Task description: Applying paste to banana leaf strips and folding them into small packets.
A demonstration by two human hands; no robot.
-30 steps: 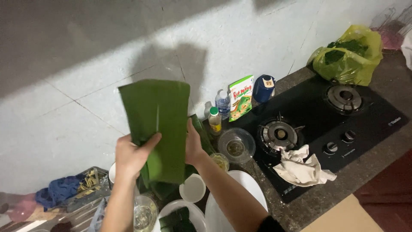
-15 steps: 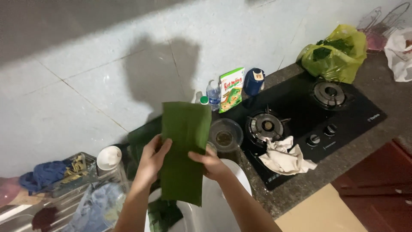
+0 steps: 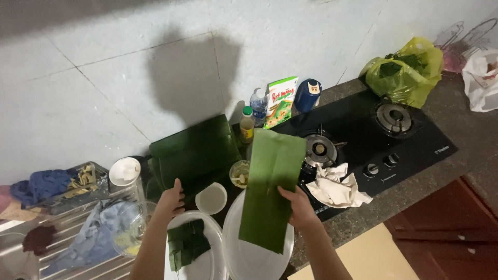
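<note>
At the worktop [image 3: 415,192] edge, seen from above:

- Right hand [image 3: 300,206]: grip clenched on the right edge of a long green leaf strip [image 3: 271,186], thumb over its face. The strip hangs flat and upright, its lower end over a white plate [image 3: 244,254], its upper end in front of a small glass bowl [image 3: 239,173].
- Left hand [image 3: 171,199]: fingers spread and resting on the near edge of a stack of dark green leaves [image 3: 194,153]; grip released, grasping nothing.
- Folded leaf parcels [image 3: 187,241]: at 6 o'clock of the left hand, lying in a clear shallow dish [image 3: 207,262].
- White round lid [image 3: 211,198]: between the two hands, at 3 o'clock of the left hand.
- White cup [image 3: 124,172]: at 10 o'clock of the left hand, beside the leaf stack.
- Black gas hob [image 3: 363,140]: at 2 o'clock of the right hand, two burners; a crumpled white cloth [image 3: 337,187] lies on its near corner, just beside the right hand at 3 o'clock.
- Small bottle with green cap [image 3: 247,125], clear bottle [image 3: 258,106], green and white carton [image 3: 281,101], blue container [image 3: 308,95]: in a row against the wall, at 12 o'clock of the strip.
- Yellow-green plastic bag [image 3: 407,72] of greens: at 1 o'clock, beyond the hob.
- Draining rack [image 3: 78,233] with a blue cloth [image 3: 44,184]: at 9 o'clock of the left hand.
</note>
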